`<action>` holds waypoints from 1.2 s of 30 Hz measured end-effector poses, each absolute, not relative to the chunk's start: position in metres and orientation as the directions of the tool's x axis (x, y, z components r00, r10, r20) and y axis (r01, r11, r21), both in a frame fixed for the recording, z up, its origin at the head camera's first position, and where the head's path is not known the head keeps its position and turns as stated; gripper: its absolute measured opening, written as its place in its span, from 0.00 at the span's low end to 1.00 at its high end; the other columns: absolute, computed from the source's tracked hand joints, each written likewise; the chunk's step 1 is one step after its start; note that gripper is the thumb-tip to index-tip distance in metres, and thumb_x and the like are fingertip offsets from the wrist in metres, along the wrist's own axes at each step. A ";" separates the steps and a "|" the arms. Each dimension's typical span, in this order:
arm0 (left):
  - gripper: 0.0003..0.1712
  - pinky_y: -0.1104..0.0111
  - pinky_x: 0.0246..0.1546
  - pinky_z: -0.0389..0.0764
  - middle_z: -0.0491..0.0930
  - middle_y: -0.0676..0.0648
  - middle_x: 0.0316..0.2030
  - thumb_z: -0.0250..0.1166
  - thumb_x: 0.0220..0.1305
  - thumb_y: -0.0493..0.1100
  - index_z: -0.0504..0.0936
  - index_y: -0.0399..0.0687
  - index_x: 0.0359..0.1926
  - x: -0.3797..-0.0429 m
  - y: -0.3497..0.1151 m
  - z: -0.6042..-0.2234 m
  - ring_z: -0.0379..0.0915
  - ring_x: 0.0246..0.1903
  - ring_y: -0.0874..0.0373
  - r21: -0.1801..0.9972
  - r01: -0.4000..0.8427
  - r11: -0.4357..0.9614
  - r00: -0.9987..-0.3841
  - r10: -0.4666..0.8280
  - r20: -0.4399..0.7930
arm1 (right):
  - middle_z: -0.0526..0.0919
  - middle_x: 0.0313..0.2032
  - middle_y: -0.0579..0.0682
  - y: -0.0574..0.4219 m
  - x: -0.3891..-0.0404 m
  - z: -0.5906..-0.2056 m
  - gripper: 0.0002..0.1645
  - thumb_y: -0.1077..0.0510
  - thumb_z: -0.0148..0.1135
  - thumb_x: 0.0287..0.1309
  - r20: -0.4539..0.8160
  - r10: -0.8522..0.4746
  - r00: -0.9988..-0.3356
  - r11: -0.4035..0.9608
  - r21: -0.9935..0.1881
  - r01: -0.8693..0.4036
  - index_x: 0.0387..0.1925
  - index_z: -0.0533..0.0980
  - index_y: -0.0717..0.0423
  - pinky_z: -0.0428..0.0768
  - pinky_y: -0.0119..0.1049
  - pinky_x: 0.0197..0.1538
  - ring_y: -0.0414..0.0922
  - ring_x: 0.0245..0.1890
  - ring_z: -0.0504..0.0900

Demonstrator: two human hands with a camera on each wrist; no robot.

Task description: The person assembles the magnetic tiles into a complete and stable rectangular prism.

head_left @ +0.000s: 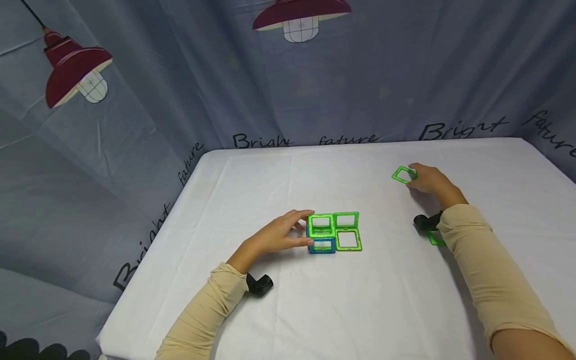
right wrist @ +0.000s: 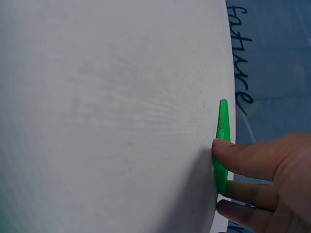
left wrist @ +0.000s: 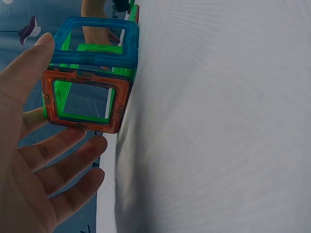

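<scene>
A boxlike build of magnetic tiles stands mid-table, with a green tile [head_left: 321,216] on top and a blue tile [head_left: 322,252] on its near side. The left wrist view also shows an orange-red tile [left wrist: 119,104] on its left face. My left hand [head_left: 284,232] holds the build between thumb and index finger, the other fingers loose. A flat green tile [head_left: 349,249] and a raised green tile [head_left: 346,228] adjoin its right side. Farther right and back, my right hand [head_left: 429,181] pinches a green tile [right wrist: 222,119] by its edge, tilted just over the tablecloth.
Partly hidden below the right wrist's black camera [head_left: 426,223] lies another green tile [head_left: 435,239]. The white tablecloth [head_left: 360,305] spreads around both hands. A grey-blue curtain [head_left: 382,75] with printed lamps and lettering hangs behind the table and along its left side.
</scene>
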State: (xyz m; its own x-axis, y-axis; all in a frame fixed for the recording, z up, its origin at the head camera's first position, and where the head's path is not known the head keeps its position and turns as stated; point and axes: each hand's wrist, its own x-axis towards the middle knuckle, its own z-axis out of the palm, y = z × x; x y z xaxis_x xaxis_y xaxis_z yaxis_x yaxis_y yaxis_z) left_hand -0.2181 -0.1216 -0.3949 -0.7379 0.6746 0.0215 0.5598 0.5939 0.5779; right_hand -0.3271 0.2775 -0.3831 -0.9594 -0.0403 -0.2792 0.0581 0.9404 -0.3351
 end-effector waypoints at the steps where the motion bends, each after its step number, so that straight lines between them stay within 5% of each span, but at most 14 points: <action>1: 0.41 0.65 0.48 0.73 0.69 0.50 0.55 0.63 0.56 0.57 0.58 0.52 0.67 -0.218 -0.121 -0.395 0.73 0.49 0.60 0.576 0.560 0.595 -0.738 0.674 0.021 | 0.54 0.61 0.76 0.276 -0.325 -0.383 0.40 0.56 0.54 0.58 -0.279 -0.041 -0.960 0.941 -0.332 0.056 0.65 0.49 0.68 0.56 0.64 0.59 0.71 0.60 0.54; 16: 0.41 0.65 0.48 0.73 0.70 0.51 0.54 0.63 0.55 0.58 0.58 0.53 0.67 -0.217 -0.121 -0.394 0.73 0.48 0.60 0.572 0.559 0.601 -0.741 0.671 0.019 | 0.63 0.59 0.72 0.243 -0.275 -0.362 0.31 0.54 0.59 0.56 -0.101 -0.306 -0.947 0.883 -0.402 -0.242 0.58 0.65 0.64 0.61 0.62 0.57 0.68 0.59 0.60; 36: 0.41 0.64 0.48 0.73 0.70 0.51 0.54 0.63 0.55 0.58 0.58 0.53 0.67 -0.218 -0.121 -0.394 0.73 0.48 0.61 0.578 0.559 0.594 -0.740 0.673 0.024 | 0.72 0.58 0.56 0.186 -0.194 -0.337 0.24 0.58 0.65 0.51 0.043 -0.550 -0.834 0.753 -0.407 -0.517 0.52 0.74 0.57 0.67 0.55 0.58 0.57 0.60 0.67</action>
State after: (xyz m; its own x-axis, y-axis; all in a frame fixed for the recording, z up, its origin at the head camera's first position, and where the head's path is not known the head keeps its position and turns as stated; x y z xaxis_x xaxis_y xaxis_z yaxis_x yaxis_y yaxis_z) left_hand -0.2176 -0.1206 -0.3942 -0.7396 0.6726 0.0242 0.5591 0.5940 0.5784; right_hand -0.1944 0.1859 -0.3367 -0.8342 -0.5498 0.0427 -0.5172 0.7532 -0.4066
